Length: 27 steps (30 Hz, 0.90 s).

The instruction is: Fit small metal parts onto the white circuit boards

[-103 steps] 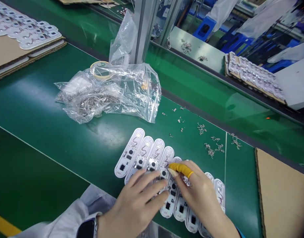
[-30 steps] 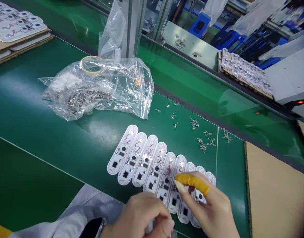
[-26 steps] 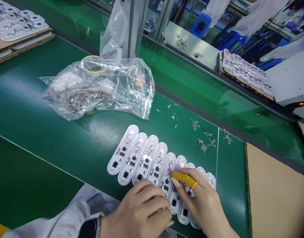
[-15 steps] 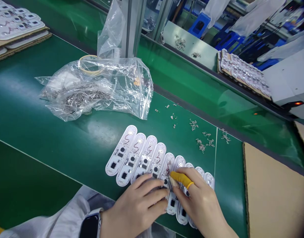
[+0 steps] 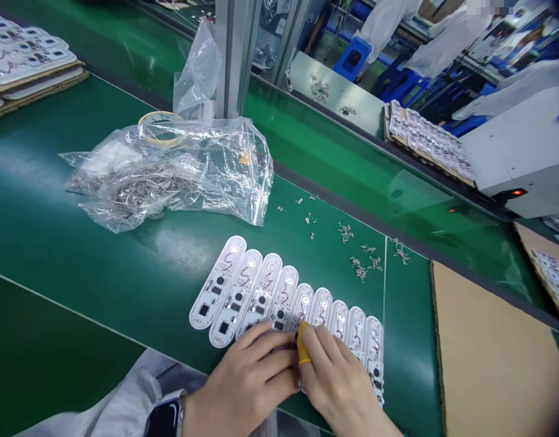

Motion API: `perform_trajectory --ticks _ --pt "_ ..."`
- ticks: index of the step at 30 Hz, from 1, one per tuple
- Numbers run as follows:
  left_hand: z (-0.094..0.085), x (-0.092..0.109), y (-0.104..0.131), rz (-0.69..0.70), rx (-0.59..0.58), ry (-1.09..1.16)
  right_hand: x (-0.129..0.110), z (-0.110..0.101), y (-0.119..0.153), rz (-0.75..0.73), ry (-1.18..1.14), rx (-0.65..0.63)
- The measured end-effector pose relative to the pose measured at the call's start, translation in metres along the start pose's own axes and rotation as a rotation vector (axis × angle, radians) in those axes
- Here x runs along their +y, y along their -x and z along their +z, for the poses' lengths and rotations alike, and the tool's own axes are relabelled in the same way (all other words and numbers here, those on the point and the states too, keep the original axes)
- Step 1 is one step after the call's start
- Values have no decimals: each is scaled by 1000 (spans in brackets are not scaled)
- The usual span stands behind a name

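Observation:
A row of several white oblong circuit boards (image 5: 243,288) lies side by side on the green belt (image 5: 70,243). My left hand (image 5: 247,382) rests flat on the near ends of the middle boards, fingers spread. My right hand (image 5: 338,385) lies beside it, its yellow-capped forefinger pressing down on a middle board. Whether a small part sits under that fingertip is hidden. A watch shows on my left wrist.
A clear plastic bag (image 5: 170,170) of small metal parts lies at the back left beside a tape roll (image 5: 158,124). Loose metal clips (image 5: 361,264) are scattered behind the boards. Cardboard sheet (image 5: 493,358) at right. Stacked boards on cardboard (image 5: 24,57) far left; another tray (image 5: 429,142) beyond the rail.
My right forefinger has curled down and drawn back toward me on the middle boards. My left hand stays pressed on the board ends. The view has shifted slightly.

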State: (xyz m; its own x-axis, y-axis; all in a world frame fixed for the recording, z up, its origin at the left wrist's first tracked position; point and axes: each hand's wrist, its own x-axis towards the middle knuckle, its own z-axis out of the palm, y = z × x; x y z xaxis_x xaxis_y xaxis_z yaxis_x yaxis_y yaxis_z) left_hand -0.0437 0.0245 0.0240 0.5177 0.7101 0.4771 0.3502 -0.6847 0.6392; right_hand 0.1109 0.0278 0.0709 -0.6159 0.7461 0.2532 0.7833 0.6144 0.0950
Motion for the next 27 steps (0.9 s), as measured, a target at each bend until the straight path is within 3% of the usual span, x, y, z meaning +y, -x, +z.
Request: perform_trajectory --ticks 6,11,18,27 --pt "0 -1 5 -5 -107 18 24 2 17 259 -344 -35" --pt "-1 -2 5 -2 -112 18 30 7 18 308 -438 -5" --pt "-2 -2 4 -5 -108 17 25 4 12 260 -338 22" --pt "-2 -1 2 -19 -96 25 9 4 12 161 -153 -37"
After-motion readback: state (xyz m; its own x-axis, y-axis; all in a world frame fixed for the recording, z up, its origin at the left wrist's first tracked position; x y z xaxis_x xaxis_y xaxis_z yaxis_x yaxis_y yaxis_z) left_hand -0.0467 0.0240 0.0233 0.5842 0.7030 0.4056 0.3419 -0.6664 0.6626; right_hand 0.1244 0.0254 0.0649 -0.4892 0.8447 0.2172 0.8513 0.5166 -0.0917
